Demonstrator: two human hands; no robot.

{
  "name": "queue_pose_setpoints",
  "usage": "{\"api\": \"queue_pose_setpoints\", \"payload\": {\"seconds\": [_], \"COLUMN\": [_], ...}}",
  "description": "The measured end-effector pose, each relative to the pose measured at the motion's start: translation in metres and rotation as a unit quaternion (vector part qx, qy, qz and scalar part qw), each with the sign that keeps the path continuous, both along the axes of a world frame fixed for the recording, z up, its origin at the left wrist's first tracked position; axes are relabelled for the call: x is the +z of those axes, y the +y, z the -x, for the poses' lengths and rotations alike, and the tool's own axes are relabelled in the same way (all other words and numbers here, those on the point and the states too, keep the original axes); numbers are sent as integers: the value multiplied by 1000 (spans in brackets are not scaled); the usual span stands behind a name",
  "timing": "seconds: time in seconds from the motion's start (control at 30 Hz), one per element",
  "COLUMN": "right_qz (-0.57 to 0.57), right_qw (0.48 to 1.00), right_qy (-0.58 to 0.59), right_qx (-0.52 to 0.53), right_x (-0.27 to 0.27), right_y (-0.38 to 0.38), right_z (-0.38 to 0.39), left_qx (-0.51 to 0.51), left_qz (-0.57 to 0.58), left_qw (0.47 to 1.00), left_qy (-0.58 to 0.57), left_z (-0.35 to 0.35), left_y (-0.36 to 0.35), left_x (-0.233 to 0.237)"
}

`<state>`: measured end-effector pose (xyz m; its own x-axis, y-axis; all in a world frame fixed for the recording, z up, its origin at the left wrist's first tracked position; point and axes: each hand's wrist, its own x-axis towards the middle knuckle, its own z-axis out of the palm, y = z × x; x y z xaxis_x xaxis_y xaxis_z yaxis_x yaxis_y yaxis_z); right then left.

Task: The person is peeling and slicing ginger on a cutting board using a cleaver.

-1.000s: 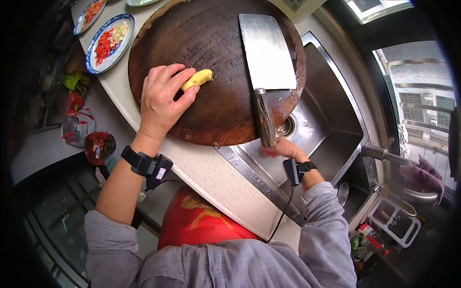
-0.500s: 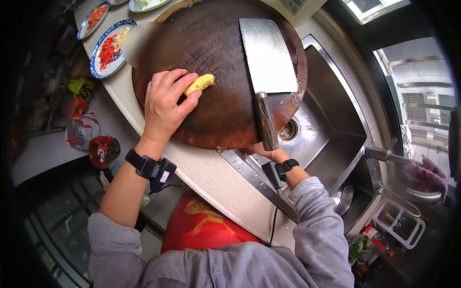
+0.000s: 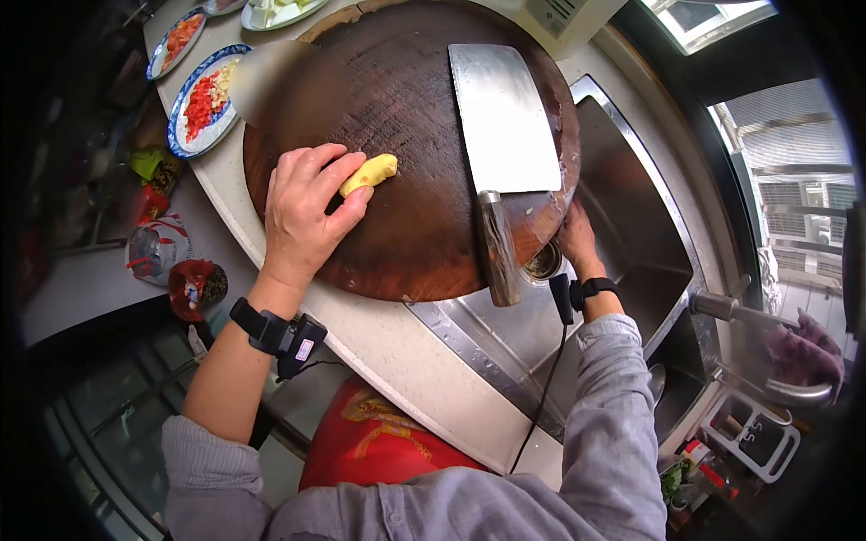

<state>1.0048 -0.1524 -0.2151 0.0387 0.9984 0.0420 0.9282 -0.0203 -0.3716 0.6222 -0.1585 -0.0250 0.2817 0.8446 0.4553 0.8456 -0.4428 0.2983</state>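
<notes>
A short yellow piece of peeled ginger [image 3: 371,173] lies on the thick, round wooden chopping board [image 3: 397,248]. My left hand [image 3: 305,209] rests on the board with the ginger pinched between thumb and fingers. On the right side of the board lies a wide cleaver [image 3: 507,122], its wooden handle jutting past the near edge. Over the sink, my right hand [image 3: 579,242] is close against the board's right rim. Its fingers are partly hidden there, and I cannot see whether they grip the board.
A steel sink [image 3: 654,225] extends under the board's right side, with a faucet [image 3: 717,305] beyond. At the upper left stand a blue-rimmed plate [image 3: 177,140] of chopped red and pale pieces, and another plate [image 3: 155,65] of reddish pieces. The counter edge [image 3: 388,374] runs diagonally.
My right hand has moved from below the board's near edge up and right to its right rim. My left hand still holds the ginger. The view has shifted slightly.
</notes>
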Motion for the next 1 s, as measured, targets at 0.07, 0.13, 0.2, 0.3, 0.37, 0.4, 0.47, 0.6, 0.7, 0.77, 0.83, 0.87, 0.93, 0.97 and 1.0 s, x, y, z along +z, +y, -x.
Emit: {"api": "queue_pose_setpoints", "payload": {"seconds": [0.07, 0.13, 0.2, 0.3, 0.37, 0.4, 0.47, 0.6, 0.7, 0.77, 0.83, 0.87, 0.93, 0.97, 1.0], "right_qz": [94, 72, 128, 215, 212, 140, 60, 186, 194, 19, 7, 52, 118, 94, 69], "right_qw": [994, 996, 983, 966, 969, 983, 993, 982, 978, 996, 992, 985, 980, 988, 992], "right_qy": [-9, -36, -109, -103, -94, -87, -69, 40, 69, -2, -48, -52, 35, 55, 75], "right_qx": [52, 48, 69, 101, 86, 79, 73, 7, 11, 90, 114, 157, 154, 113, 73], "right_x": [4, 13, 16, 28, 37, 35, 28, 44, 38, 11, 9, 5, 16, 19, 21], "right_y": [10, -7, -24, -25, -6, 10, 40, 80, 63, 31, -13, -33, -66, -71, -74], "right_z": [6, 17, 19, 17, 19, 18, 19, 38, 37, 25, 22, 16, 17, 14, 11], "left_qx": [1, -1, -2, 5, 1, 1, -3, 1, 0, -1, -1, -1, -2, -3, -3], "left_qz": [12, 11, 8, -4, -4, -2, 9, 18, 19, 27, 26, 24, 18, 14, 13], "left_qw": [1000, 1000, 1000, 1000, 1000, 1000, 1000, 1000, 1000, 1000, 1000, 1000, 1000, 1000, 1000], "left_qy": [-2, -1, -3, -6, -8, -7, -1, 12, 12, 11, 5, 3, -1, -1, -4], "left_z": [-1, -3, -3, -3, -4, -4, -4, -3, -2, -3, -4, -4, -3, -3, -3], "left_y": [0, 0, 0, 1, 1, 1, 2, 2, 2, 1, 1, 1, 1, 1, 1], "left_x": [2, 1, 1, 0, 0, 1, 2, 0, 1, 3, 4, 4, 3, 3, 3]}}
